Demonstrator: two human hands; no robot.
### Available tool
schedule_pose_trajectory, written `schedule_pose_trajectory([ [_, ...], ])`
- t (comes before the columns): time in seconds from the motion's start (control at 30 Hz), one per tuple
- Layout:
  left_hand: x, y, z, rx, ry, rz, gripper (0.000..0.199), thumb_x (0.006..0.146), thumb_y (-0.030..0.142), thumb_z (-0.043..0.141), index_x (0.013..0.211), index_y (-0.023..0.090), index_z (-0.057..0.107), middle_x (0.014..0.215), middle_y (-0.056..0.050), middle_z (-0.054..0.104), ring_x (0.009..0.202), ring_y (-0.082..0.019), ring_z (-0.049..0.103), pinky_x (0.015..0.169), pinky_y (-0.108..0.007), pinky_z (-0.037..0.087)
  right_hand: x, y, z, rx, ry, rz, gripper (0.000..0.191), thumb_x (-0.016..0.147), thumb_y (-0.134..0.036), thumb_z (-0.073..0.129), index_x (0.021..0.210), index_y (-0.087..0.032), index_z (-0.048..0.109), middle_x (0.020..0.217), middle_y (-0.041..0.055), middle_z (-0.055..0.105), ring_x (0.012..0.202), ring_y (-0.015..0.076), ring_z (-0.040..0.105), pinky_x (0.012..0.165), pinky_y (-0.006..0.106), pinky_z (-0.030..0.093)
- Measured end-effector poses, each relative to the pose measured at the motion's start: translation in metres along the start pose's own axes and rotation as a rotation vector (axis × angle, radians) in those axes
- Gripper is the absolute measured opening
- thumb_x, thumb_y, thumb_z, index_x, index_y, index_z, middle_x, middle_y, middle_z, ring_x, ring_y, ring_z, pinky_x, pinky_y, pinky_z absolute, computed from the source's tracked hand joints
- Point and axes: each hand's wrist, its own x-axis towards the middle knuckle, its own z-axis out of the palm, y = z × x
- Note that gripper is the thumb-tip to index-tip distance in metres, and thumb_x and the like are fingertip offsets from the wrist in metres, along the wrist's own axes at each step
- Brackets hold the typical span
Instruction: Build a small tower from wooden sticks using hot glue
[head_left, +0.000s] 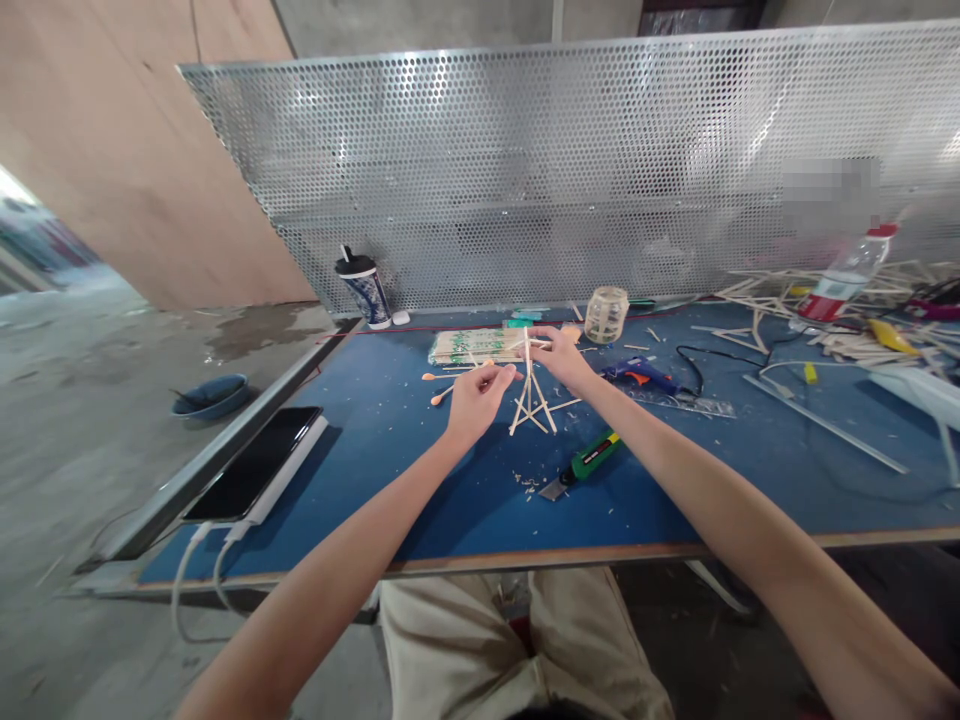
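Note:
A small frame of thin wooden sticks (530,400) stands on the blue table with splayed legs and an upright post. My right hand (559,357) is closed around the upper part of this frame, from its right side. To the left of the post, my left hand (478,402) is closed in a pinch; whatever is between its fingertips is too small to make out. Behind both hands lies a clear-wrapped pack of sticks (465,346). Orange-tipped sticks (437,399) stick out beside my left hand. Nearer to me is a green utility knife (589,460) with its blade out.
A blue glue gun (643,375), a glass jar (606,314) and a plastic bottle (844,280) stand or lie to the right, with loose sticks and cables. On the left are a phone (259,465) and a lidded cup (364,290). A perforated metal panel (525,180) borders the back.

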Motion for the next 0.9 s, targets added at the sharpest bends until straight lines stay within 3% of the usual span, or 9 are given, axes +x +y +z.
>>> schedule_pose_trajectory([
  [0.37, 0.0022, -0.0060, 0.0014, -0.007, -0.020, -0.037, 0.046, 0.091, 0.055, 0.053, 0.081, 0.018, 0.078, 0.048, 0.003, 0.034, 0.048, -0.011, 0.033, 0.049, -0.028, 0.021, 0.0017, 0.0070, -0.0010, 0.057, -0.037, 0.046, 0.047, 0.069, -0.031, 0.078, 0.111, -0.019, 0.060, 0.101, 0.0066, 0.072, 0.093, 0.0191, 0.069, 0.091, 0.037, 0.053],
  [0.57, 0.0026, -0.0061, 0.0007, -0.009, -0.075, -0.073, 0.048, 0.090, 0.058, 0.053, 0.081, 0.019, 0.079, 0.046, 0.003, 0.030, 0.047, -0.011, 0.029, 0.049, -0.028, 0.020, 0.0013, 0.0070, -0.0004, 0.002, -0.082, 0.049, 0.036, 0.075, -0.028, 0.072, 0.107, -0.017, 0.062, 0.095, 0.0080, 0.073, 0.095, 0.0204, 0.069, 0.092, 0.038, 0.053],
  [0.73, 0.0032, -0.0049, 0.0007, -0.039, -0.077, -0.089, 0.052, 0.089, 0.061, 0.052, 0.080, 0.018, 0.080, 0.048, 0.003, 0.031, 0.049, -0.011, 0.030, 0.051, -0.028, 0.022, 0.0007, 0.0044, -0.0009, -0.025, -0.088, 0.050, 0.033, 0.073, -0.013, 0.066, 0.106, -0.014, 0.062, 0.099, 0.0094, 0.072, 0.096, 0.0191, 0.068, 0.092, 0.035, 0.053],
  [0.9, 0.0029, -0.0050, 0.0013, -0.097, -0.164, -0.197, 0.057, 0.088, 0.064, 0.050, 0.085, 0.016, 0.080, 0.047, 0.004, 0.024, 0.047, -0.010, 0.021, 0.049, -0.028, 0.017, -0.0020, 0.0003, -0.0009, -0.058, -0.111, 0.048, 0.034, 0.072, -0.011, 0.063, 0.106, -0.014, 0.063, 0.095, 0.0077, 0.073, 0.093, 0.0183, 0.069, 0.092, 0.035, 0.052],
])
